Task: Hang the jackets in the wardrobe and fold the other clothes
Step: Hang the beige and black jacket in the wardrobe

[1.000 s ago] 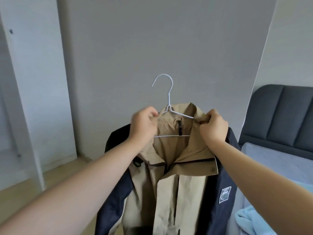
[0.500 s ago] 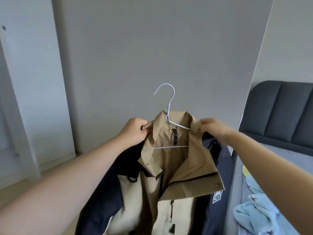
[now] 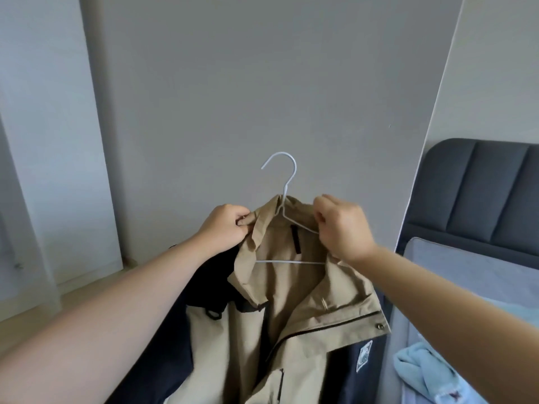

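A tan and navy jacket (image 3: 294, 322) hangs in front of me on a white wire hanger (image 3: 284, 182), whose hook sticks up above the collar. My left hand (image 3: 224, 228) pinches the left side of the tan collar. My right hand (image 3: 341, 225) grips the right side of the collar together with the hanger's right arm. The jacket front is open, and its lower part runs out of view at the bottom.
A grey wall is straight ahead. A white wardrobe panel (image 3: 49, 141) stands at the left over a light wood floor. At the right is a bed with a dark grey headboard (image 3: 478, 199), and a light blue garment (image 3: 423, 374) lies on it.
My right hand shifted along the collar and now curls over the hanger's right arm. The left side of the collar has been pulled further over the hanger.
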Tool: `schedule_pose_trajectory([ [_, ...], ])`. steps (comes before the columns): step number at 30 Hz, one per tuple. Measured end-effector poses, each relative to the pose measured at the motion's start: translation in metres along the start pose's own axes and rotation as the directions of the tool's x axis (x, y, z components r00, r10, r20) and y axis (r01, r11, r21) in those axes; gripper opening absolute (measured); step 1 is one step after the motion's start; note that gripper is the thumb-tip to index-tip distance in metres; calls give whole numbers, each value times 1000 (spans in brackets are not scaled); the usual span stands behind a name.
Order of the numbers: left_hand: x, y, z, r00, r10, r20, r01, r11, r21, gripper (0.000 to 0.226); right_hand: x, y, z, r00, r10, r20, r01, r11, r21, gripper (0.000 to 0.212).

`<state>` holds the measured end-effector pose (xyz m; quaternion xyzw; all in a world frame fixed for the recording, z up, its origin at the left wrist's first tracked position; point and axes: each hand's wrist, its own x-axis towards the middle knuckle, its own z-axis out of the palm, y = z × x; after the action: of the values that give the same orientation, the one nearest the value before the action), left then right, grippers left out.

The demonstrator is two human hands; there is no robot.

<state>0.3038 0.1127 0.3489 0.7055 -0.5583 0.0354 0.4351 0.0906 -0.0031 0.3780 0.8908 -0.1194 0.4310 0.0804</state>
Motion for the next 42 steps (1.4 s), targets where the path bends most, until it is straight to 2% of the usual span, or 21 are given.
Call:
schedule_pose_trajectory([
  [1, -1, -2, -1, 1000, -18, -15, 17, 999, -43, 29, -3, -6, 3, 987, 56, 154, -72, 992, 103, 25],
  [2, -2, -4, -1, 999, -33, -27, 31, 997, -72, 27, -2, -7, 3, 937, 138, 320, -222, 945, 242, 23],
  [3, -4, -6, -2, 998, -44, -38, 40, 995, -88, 27, 2, -4, 1, 862, 205, 464, -395, 845, 361, 19],
  [4, -6, -9, -1, 998, -54, -44, 49, 993, -103, 26, 8, 2, -3, 833, 272, 482, -497, 751, 435, 15],
  [6, -9, -14, -2, 996, -76, -48, 69, 989, -128, 26, 19, 24, -11, 798, 503, 332, -595, 569, 568, 9],
  [7, -9, -15, -2, 995, -88, -47, 81, 986, -143, 24, 20, 35, -13, 765, 562, 315, -610, 476, 634, 12],
  [8, -10, -17, -4, 994, -99, -43, 91, 984, -154, 21, 19, 44, -15, 752, 554, 357, -630, 444, 637, 16],
  [10, -10, -18, -5, 992, -123, -34, 115, 978, -175, 13, 9, 53, -12, 744, 405, 531, -656, 595, 464, 16],
  [12, -9, -15, -4, 989, -143, -29, 135, 973, -187, 7, -3, 48, -3, 652, 290, 701, -594, 770, 233, 18],
  [13, -8, -14, -3, 988, -150, -29, 143, 973, -179, 6, -7, 45, 4, 640, 296, 709, -551, 820, 155, 18],
  [14, -7, -13, -1, 987, -158, -30, 151, 975, -162, 5, -10, 41, 11, 665, 322, 674, -523, 845, 113, 19],
  [16, -6, -8, 2, 986, -157, -52, 151, 984, -96, 8, -12, 34, 20, 744, 400, 535, -535, 836, 119, 19],
  [19, -4, 3, -1, 972, -51, -228, 48, 999, -17, 26, -14, 29, 25, 816, 501, 287, -557, 814, 162, 33],
  [21, 1, 13, -4, 953, -32, -302, 31, 999, -9, 14, -13, 23, 26, 826, 523, 211, -555, 820, 141, 38],
  [22, 5, 18, -5, 960, -67, -271, 66, 998, -12, 10, -12, 21, 27, 831, 518, 201, -547, 827, 132, 35],
  [25, 18, 25, -7, 971, -228, -67, 233, 969, 84, 27, -12, 14, 29, 847, 499, 184, -521, 847, 101, 21],
  [29, 25, 27, -14, 975, -212, 63, 208, 976, 64, 23, -17, 15, 27, 855, 484, 189, -508, 854, 110, 20],
  [31, 25, 28, -19, 980, -196, 45, 190, 975, 115, 22, -16, 20, 24, 851, 473, 226, -508, 851, 132, 21],
  [35, 36, 36, -42, 991, -101, -92, 131, 899, 418, 17, -5, 30, 20, 831, 478, 284, -529, 837, 141, 12],
  [39, 23, 43, -25, 917, 34, -398, 134, 912, 388, 8, 13, 33, 20, 827, 539, 162, -555, 828, 80, 12],
  [42, 1, 33, 11, 982, 10, -188, 61, 927, 370, 22, 14, 33, 24, 783, 585, 210, -604, 796, 32, 8],
])
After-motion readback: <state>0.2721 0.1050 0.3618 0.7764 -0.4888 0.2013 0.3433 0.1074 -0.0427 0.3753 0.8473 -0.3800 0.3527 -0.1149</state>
